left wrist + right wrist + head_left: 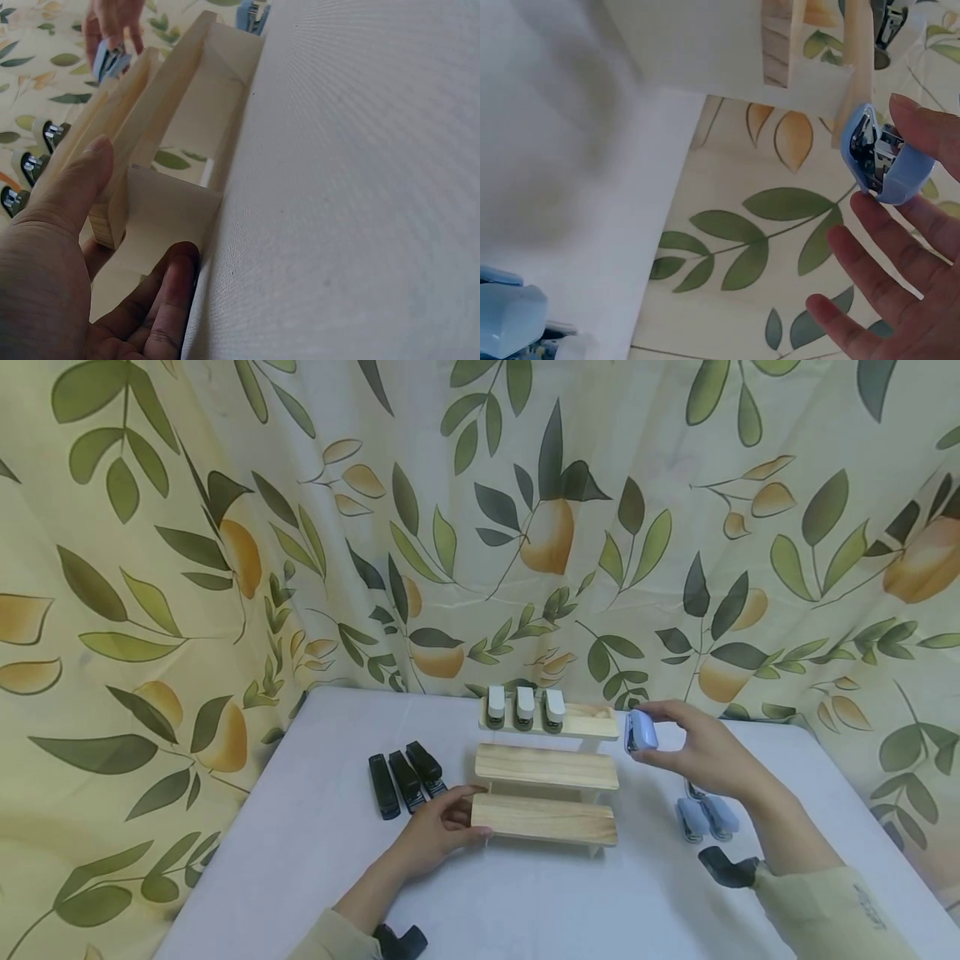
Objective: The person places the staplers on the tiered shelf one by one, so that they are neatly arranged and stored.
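A three-tier wooden stepped stand (546, 817) is at the centre of the table. My left hand (431, 833) grips the left end of its lowest tier; in the left wrist view the thumb (84, 180) lies along the board with fingers at the white side support (169, 206). At the right end of the top tier, my right hand (693, 745) pinches a small light-blue stapler (907, 172) between thumb and fingers, held up beside the board. Three white mini staplers (525, 703) stand in a row on the top tier's left part. Both lower tiers are bare.
Three black staplers (385, 787) lie side by side left of the stand, close to my left hand. More light-blue staplers (693, 819) are on the white-covered table (570, 910) below my right forearm. A leaf-and-fruit patterned curtain (480, 610) hangs behind the table.
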`<state>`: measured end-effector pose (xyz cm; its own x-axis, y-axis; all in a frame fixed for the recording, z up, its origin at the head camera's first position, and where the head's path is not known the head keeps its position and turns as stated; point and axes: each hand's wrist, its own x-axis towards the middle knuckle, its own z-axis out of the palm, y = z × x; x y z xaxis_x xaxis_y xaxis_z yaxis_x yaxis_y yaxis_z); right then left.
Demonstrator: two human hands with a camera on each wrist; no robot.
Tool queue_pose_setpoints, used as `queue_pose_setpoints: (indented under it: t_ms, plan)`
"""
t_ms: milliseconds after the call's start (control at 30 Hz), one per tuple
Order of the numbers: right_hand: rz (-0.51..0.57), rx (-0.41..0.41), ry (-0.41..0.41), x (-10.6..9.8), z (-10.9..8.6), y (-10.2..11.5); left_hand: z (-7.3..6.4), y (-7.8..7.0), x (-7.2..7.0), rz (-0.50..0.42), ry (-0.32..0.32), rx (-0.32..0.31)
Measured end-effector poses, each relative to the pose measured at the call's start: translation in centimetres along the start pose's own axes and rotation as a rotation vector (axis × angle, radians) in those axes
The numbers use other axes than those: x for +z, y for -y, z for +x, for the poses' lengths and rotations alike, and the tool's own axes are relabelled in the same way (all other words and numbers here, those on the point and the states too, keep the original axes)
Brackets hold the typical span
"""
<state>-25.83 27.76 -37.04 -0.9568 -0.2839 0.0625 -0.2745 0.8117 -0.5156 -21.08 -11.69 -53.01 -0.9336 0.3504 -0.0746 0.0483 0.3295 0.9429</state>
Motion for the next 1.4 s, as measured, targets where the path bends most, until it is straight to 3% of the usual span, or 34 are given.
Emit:
queue_pose_setpoints:
  t_ms: [967, 1400]
  plan:
    - [0.025, -0.1, -0.043, 0.9, 2.3, 2.3, 0.2, 0.4, 0.1, 0.012, -0.005, -0.002]
    - [0.045, -0.11, -0.013, 1.7, 3.1, 3.1, 0.1, 0.3, 0.1, 0.004, -0.005, 0.002]
